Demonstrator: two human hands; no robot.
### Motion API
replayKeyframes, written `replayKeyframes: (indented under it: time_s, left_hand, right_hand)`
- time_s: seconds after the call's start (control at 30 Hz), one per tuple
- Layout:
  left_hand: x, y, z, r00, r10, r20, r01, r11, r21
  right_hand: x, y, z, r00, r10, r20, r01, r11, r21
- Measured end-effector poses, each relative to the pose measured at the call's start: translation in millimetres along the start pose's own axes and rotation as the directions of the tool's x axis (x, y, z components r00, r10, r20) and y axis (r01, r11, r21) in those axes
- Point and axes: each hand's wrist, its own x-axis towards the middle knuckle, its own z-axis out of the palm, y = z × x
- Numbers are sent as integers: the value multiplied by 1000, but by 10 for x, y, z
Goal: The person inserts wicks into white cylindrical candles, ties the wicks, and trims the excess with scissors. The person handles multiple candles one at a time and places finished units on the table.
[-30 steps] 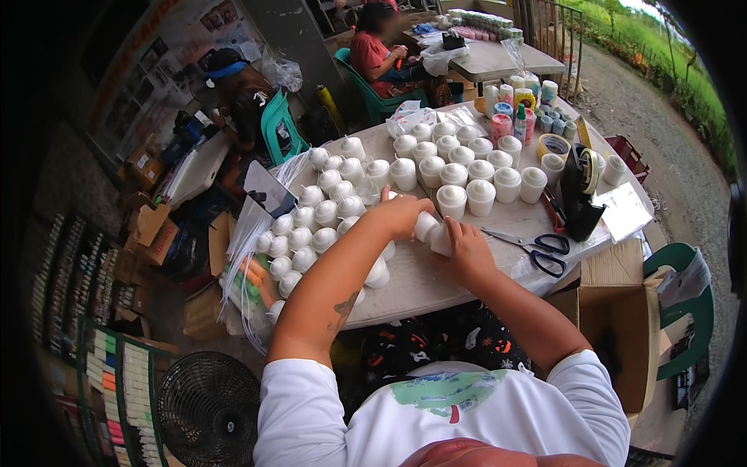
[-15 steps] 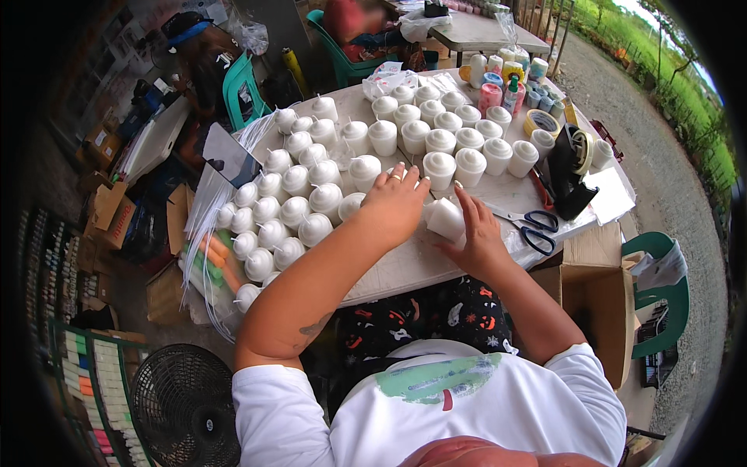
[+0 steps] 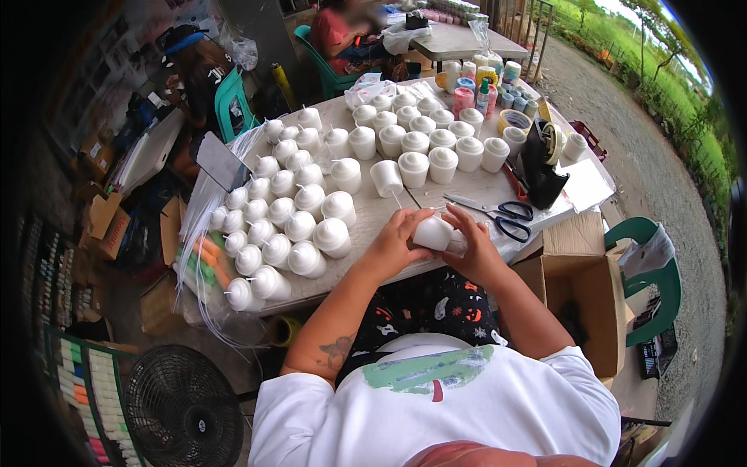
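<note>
A plain white candle [image 3: 433, 233] is held between my two hands, above the table's near edge. My left hand [image 3: 398, 243] wraps its fingers and thumb round one side of it. From the other side, my right hand [image 3: 476, 247] grips it with bent fingers. Just beyond my hands, a white candle [image 3: 386, 178] lies tipped over, its wick pointing toward me. Several white candles with domed tops and wicks stand in rows to the left [image 3: 282, 212] and at the far middle [image 3: 424, 140] of the table.
Open scissors [image 3: 498, 215] lie right of my hands, near a black tape dispenser [image 3: 545, 159]. Coloured candles [image 3: 464, 98] stand at the table's far right. An open cardboard box [image 3: 572, 272] sits by the near right edge. A black fan [image 3: 184, 405] is at lower left. Two people sit farther back.
My left hand has left the candle on the table and come nearer to me, joining my right hand round the other candle, now lifted closer to my body. The whole view has shifted slightly.
</note>
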Motion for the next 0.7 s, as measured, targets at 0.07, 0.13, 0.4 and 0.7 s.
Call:
replayKeyframes:
  time_s: [0.07,0.13,0.4,0.7]
  left_hand:
    - [-20,8,29,1000,-19,-25,17,997,-79]
    - [-40,-24,9,997,-70,-42,49,924,-378]
    - [-221,268,-242,992,-48,-115,-56,652,-756]
    - [-217,6,-98,950,-119,-288,-85,790,-607]
  right_hand:
    - [-43,-20,-52,1000,-27,3,26,988,155]
    - [-31,-107,-114,998,-49,-34,58,915,400]
    - [195,-615,-156,988,-82,-130,152,657,738]
    - [286,-419,9,996,71,-54,-6,657,754]
